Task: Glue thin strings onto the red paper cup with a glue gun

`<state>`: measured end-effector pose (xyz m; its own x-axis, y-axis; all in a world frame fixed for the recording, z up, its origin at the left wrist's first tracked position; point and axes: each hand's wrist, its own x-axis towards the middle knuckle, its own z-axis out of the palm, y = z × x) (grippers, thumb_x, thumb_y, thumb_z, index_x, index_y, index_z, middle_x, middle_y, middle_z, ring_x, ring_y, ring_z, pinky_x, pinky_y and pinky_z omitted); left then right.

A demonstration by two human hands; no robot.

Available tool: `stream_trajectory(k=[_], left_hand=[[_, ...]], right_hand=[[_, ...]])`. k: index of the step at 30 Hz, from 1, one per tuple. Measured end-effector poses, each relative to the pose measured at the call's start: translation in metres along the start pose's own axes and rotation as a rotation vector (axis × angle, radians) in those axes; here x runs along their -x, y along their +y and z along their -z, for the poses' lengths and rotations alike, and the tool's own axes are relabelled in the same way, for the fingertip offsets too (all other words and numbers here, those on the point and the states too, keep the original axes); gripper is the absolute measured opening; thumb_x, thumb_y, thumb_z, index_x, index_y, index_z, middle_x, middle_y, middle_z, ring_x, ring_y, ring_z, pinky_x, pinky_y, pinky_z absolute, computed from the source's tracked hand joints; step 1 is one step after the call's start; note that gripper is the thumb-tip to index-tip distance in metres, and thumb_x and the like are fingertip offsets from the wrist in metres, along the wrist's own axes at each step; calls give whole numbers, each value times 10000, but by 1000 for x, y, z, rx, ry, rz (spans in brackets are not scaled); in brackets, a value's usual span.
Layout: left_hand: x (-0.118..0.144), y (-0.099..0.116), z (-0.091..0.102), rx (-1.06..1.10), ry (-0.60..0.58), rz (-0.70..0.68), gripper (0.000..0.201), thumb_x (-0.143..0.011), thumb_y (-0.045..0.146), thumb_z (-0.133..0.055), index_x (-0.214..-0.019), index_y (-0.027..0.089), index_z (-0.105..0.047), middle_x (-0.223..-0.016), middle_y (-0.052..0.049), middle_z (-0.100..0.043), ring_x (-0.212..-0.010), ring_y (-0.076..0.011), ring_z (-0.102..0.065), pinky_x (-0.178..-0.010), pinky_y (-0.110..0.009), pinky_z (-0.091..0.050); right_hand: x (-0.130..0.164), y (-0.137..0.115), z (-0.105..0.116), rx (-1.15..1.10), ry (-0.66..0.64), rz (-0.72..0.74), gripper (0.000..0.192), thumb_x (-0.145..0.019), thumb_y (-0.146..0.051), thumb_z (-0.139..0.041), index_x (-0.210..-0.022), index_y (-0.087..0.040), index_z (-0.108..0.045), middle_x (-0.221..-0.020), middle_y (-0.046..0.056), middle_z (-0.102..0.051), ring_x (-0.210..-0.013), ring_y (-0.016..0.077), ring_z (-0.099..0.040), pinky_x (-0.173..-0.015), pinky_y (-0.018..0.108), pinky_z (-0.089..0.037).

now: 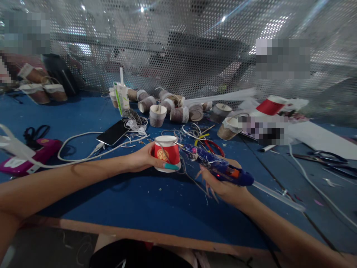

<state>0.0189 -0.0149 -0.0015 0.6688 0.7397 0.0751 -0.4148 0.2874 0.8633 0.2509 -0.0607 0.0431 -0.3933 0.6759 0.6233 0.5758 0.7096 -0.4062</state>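
My left hand (146, 158) is wrapped round a paper cup (173, 150), white at rim and base with a red band and a gold emblem. The cup is held nearly upright above the blue table. In my right hand (223, 186) is a blue glue gun (220, 163) with a small red light showing. A clear glue stick (279, 197) juts from its rear end. The nozzle points left, close to the cup's rim on its right side; whether they touch I cannot tell. A thin cord (192, 178) hangs beside the cup, partly hidden by my right fingers.
Several twine-wrapped cups (157, 115) stand and lie along the back, before a perforated metal screen (139, 56). A phone (113, 132) with a white cable and a magenta power strip (30, 160) lie left. Scissors (323, 159) and red-handled pliers (216, 147) lie right.
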Motion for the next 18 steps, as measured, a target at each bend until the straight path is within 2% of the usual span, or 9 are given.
stream_trajectory(k=[7,12,18], left_hand=[[0,-2,2,4,15,-8,523,-528,132,-898,-1003,132,-678,-910,-64,-739,-834,-172,-696,-837,-306,-527],[0,0,0,24,-32,-8,559,-527,164,-906,-1037,135,-680,-947,-77,-737,-854,-199,-703,-849,-344,-539],[1,2,-1,18,-43,-9,526,-532,158,-906,-1013,138,-696,-934,-72,-744,-850,-187,-707,-811,-306,-551]], right_hand=[[-3,-3,1,11,-6,-19,327,-812,-176,-525,-503,-249,-447,-379,-34,-505,-358,131,-493,-426,270,-425],[-2,-1,0,0,4,-35,319,-800,-188,-538,-496,-243,-458,-376,-39,-507,-347,123,-489,-400,260,-409],[1,-1,0,-45,-12,-99,310,-805,-198,-553,-510,-240,-471,-374,-42,-504,-327,120,-472,-379,264,-400]])
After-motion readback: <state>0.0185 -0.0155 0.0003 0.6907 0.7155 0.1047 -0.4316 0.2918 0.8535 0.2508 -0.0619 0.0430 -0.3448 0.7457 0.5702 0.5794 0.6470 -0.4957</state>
